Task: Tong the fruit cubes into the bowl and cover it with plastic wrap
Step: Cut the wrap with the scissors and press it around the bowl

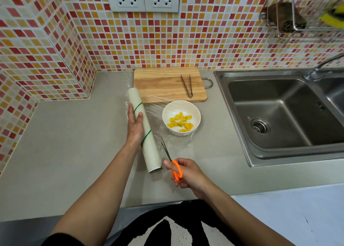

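On the grey worktop [65, 143], toward its middle, the left hand [135, 126] lies flat with fingers together on a long white roll of plastic wrap with green bands [144, 132], pinning it down. A clear sheet of film [156, 119] runs rightward from the roll, under or around the white round bowl [181, 117]; I cannot tell which, since the film is nearly invisible except for glints. The yellow fruit cubes [180, 124] are already in the bowl, and the slim metal tongs [186, 86] lie idle on the wooden cutting board [167, 84] at the worktop's back edge, so the tonging looks done.

Near the front edge, the right hand [183, 173] has its fingers through the orange-handled scissors [172, 162], closed around the loops, blades parted and pointing along the roll. The step in hand seems to be cutting the sheet free. That calls for a straight cut close beside the roll while the left hand keeps the film taut.

Further right, a steel sink [279, 115] is cut off by the frame.
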